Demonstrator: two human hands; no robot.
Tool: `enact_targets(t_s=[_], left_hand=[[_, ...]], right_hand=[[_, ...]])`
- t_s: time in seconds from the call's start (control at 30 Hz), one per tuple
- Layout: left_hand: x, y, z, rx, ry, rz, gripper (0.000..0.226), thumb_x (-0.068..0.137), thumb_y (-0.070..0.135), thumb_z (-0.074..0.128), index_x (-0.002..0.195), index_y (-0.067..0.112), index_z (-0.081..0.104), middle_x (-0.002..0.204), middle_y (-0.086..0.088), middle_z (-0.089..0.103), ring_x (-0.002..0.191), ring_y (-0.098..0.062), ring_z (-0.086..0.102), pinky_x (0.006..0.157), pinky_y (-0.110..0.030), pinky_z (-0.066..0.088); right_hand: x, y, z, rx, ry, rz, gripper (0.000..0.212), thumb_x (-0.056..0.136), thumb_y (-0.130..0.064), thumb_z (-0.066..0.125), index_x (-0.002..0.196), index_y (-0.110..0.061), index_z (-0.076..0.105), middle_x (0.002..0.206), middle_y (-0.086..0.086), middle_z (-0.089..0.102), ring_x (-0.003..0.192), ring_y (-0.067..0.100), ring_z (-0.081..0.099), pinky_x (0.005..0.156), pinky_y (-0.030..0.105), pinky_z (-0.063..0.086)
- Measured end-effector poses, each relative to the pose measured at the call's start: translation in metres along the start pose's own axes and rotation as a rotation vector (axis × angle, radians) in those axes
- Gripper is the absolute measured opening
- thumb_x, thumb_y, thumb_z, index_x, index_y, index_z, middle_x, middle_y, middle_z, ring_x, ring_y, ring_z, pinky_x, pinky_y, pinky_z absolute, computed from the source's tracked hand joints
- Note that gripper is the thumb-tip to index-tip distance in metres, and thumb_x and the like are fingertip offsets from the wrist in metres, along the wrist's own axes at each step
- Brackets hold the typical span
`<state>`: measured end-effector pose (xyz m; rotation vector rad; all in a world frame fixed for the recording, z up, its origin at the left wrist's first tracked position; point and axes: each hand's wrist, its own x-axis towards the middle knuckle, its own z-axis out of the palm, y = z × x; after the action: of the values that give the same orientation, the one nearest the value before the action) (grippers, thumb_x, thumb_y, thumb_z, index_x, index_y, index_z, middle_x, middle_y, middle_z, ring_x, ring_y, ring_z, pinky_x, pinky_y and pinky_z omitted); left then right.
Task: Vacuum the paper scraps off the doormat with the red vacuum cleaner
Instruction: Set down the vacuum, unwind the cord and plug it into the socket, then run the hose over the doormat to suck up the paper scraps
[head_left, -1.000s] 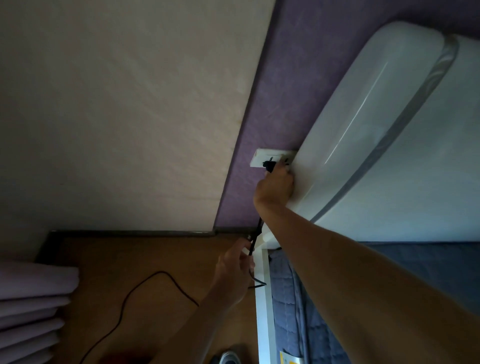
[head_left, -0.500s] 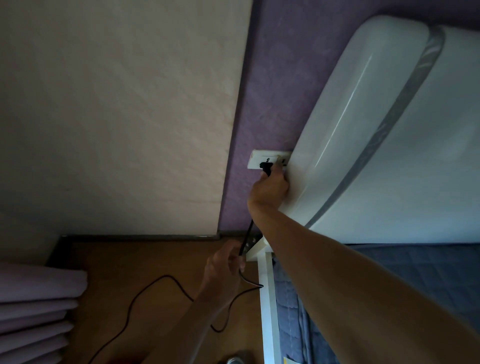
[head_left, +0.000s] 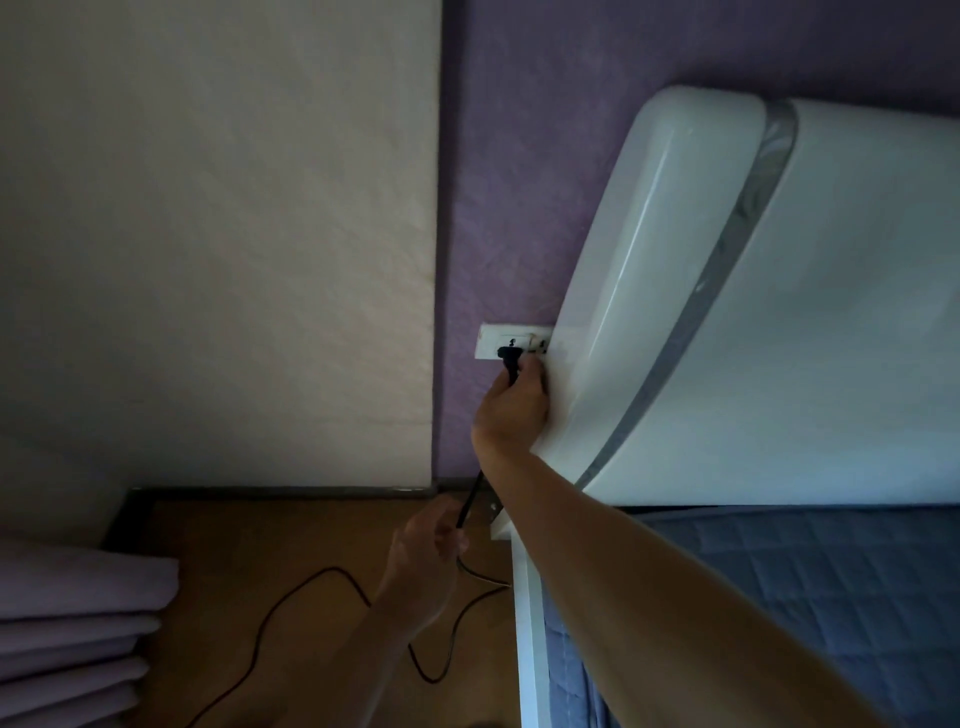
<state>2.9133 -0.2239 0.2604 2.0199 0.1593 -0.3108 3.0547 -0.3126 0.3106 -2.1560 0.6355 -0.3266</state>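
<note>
Gripping the black plug (head_left: 508, 358) w/ my R hand (head_left: 511, 410), fingers curled round its tail end where the cord (head_left: 470, 500) starts. The plug's head sits against the left outlet of the white socket plate (head_left: 491, 340), low on the purple wall (head_left: 519, 156); can't tell if the pins are fully in. My knuckles touch the edge of the white headboard (head_left: 841, 312), which leans across the right end of the plate & covers it. A grey band (head_left: 727, 291) runs down the headboard's face.

L hand (head_left: 428, 540) is lower, nr the floor, pinching the cord btwn thumb & fingers, so both hands are clenched on the same lead. Btwn the two hands the cord runs straight, passing beside my R wrist. Below the L hand it drops, loops over the wood floor (head_left: 260, 545) just beside the white bed rail (head_left: 527, 623), then snakes off the bottom edge of the shot. Where the vac sits at its far end, can't tell.

Blue quilted bedcover (head_left: 805, 561) lies right of the rail, under my R forearm. A cream wall (head_left: 208, 208) meets the purple one at a vertical corner left of the plate, w/ dark skirting (head_left: 285, 491) along the base. A stack of folded lilac fabric (head_left: 78, 623) sits bottom-left, apart from the cord. Light is dim.
</note>
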Motion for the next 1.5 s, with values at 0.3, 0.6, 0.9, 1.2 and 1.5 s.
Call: enact_targets(t_s=[0.3,0.6,0.9,1.2,1.5], left_hand=[[-0.002,0.058,-0.070,0.105,-0.018,-0.100,0.020,0.098,0.022,0.059,0.116,0.027,0.053,0.101,0.003,0.066,0.097,-0.012,0.067,0.075,-0.013,0.052],[-0.027,0.175,-0.214,0.478,0.071,-0.146,0.067,0.096,0.047,0.056,0.148,0.015,0.029,0.142,-0.013,0.048,0.131,-0.027,0.047,0.106,-0.035,0.042],[-0.092,0.268,-0.341,0.730,0.322,-0.109,0.075,0.093,0.052,0.056,0.147,0.011,0.025,0.140,-0.017,0.048,0.132,-0.034,0.047,0.108,-0.042,0.041],[-0.196,0.285,-0.432,0.899,0.501,-0.199,0.076,0.094,0.055,0.050,0.151,0.013,0.022,0.144,-0.015,0.044,0.133,-0.034,0.046,0.109,-0.044,0.039],[-0.287,0.241,-0.490,0.873,0.487,-0.318,0.071,0.091,0.050,0.055,0.146,0.016,0.028,0.144,-0.013,0.048,0.130,-0.034,0.050,0.107,-0.046,0.040]], right_hand=[[-0.025,-0.023,-0.042,-0.096,-0.442,0.020,0.090,0.087,-0.049,0.064,0.154,-0.014,0.014,0.151,0.016,0.033,0.137,0.032,0.035,0.109,0.043,0.037],[-0.020,-0.156,-0.127,-0.408,-0.634,-0.587,0.083,0.090,-0.054,0.057,0.151,-0.016,0.017,0.145,0.012,0.038,0.128,0.030,0.044,0.100,0.041,0.044],[-0.058,-0.296,-0.189,-0.507,-0.643,-0.881,0.076,0.091,-0.054,0.055,0.148,-0.016,0.021,0.141,0.012,0.039,0.128,0.032,0.042,0.099,0.044,0.043],[-0.128,-0.396,-0.215,-0.451,-0.581,-1.136,0.076,0.090,-0.056,0.055,0.146,-0.016,0.024,0.132,0.012,0.045,0.121,0.032,0.048,0.089,0.042,0.046],[-0.221,-0.419,-0.197,-0.501,-0.566,-1.282,0.074,0.090,-0.054,0.055,0.146,-0.016,0.024,0.128,0.012,0.049,0.116,0.030,0.051,0.086,0.042,0.051]])
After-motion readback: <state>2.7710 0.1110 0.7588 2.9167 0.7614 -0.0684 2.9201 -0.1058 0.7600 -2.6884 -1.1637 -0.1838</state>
